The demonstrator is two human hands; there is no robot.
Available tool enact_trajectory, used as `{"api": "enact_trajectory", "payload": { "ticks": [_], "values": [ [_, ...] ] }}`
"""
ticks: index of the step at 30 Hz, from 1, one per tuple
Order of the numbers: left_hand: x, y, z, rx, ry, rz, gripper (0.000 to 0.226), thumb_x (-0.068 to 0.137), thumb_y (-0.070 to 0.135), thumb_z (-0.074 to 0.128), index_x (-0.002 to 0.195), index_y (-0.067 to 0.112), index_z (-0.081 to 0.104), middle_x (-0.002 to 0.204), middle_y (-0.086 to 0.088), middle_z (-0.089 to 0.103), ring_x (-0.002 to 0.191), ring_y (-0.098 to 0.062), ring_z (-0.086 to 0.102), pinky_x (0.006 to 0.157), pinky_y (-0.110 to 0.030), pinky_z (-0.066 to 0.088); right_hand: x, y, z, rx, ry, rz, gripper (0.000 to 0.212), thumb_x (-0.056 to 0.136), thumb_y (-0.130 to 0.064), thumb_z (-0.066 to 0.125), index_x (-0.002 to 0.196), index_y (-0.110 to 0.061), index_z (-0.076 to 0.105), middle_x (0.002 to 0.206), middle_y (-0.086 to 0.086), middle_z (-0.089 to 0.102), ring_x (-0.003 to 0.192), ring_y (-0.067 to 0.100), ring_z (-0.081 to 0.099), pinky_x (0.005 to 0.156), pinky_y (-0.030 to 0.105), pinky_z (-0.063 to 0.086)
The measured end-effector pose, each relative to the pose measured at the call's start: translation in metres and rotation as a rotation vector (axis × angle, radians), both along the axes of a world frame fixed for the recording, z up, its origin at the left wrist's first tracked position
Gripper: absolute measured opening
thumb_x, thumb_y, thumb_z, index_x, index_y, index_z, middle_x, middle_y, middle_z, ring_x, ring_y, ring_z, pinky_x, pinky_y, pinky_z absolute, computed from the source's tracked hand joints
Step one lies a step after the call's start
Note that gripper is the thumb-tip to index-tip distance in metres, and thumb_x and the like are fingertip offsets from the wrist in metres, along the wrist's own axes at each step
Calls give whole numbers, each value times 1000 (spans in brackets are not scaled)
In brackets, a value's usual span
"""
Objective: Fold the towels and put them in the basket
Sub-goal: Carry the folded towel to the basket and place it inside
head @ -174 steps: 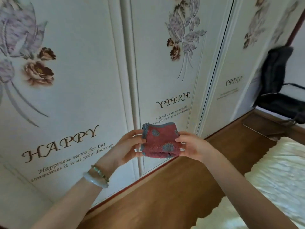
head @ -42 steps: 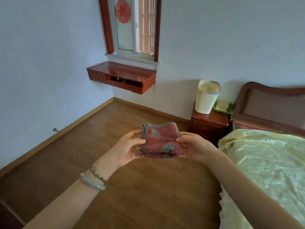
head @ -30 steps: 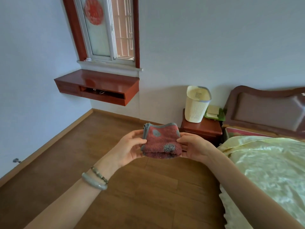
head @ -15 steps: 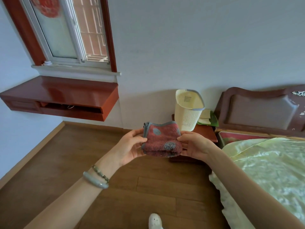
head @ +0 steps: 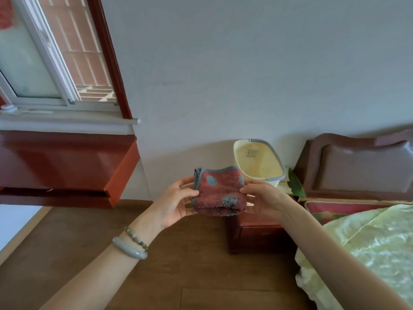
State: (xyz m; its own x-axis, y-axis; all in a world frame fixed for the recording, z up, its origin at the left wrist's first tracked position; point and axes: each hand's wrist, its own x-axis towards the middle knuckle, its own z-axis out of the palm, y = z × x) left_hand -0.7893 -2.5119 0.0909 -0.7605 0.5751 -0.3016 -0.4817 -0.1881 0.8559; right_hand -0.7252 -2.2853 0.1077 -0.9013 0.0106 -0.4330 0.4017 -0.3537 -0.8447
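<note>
The left hand (head: 176, 202) and right hand (head: 263, 198) each pinch one side of the folded towel (head: 220, 193), holding it in the air between them. The grip is as it was a second ago, but the basket (head: 257, 162) now looms just behind the towel. The person has walked up, so I'd say dropping it in comes next. The towel is thick red terry, grey-dotted and grey-trimmed, a soft, squat packet. The basket is cream perforated plastic on a dark wooden nightstand (head: 257, 233) beside the glossy bed (head: 375, 247).
</note>
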Motion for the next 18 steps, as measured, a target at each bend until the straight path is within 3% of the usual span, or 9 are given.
{"api": "enact_trajectory", "payload": {
  "ticks": [6, 10, 18],
  "values": [
    [-93, 31, -11, 16, -40, -57, 43, 84, -2, 55, 125, 10, 48, 119, -17, 57, 98, -30, 62, 72, -40, 57, -79, 26, -3, 20, -43, -55, 20, 86, 6, 49, 83, -10, 60, 74, 3, 64, 72, 17, 59, 52, 27, 54],
    [-160, 52, -22, 14, -62, -102, 42, 84, -3, 55, 124, 10, 49, 125, -19, 55, 107, -35, 60, 82, -48, 54, -135, 42, -11, 19, -67, -110, 18, 86, 6, 50, 83, -10, 58, 80, 5, 61, 73, 18, 59, 55, 28, 55],
    [-310, 99, -23, -37, -8, -276, 38, 85, -2, 54, 121, 9, 50, 116, -16, 58, 100, -29, 62, 67, -38, 59, -246, 69, -27, -41, -51, -290, 17, 87, 6, 49, 86, -9, 57, 84, 6, 59, 76, 19, 59, 56, 29, 56]
  ]
}}
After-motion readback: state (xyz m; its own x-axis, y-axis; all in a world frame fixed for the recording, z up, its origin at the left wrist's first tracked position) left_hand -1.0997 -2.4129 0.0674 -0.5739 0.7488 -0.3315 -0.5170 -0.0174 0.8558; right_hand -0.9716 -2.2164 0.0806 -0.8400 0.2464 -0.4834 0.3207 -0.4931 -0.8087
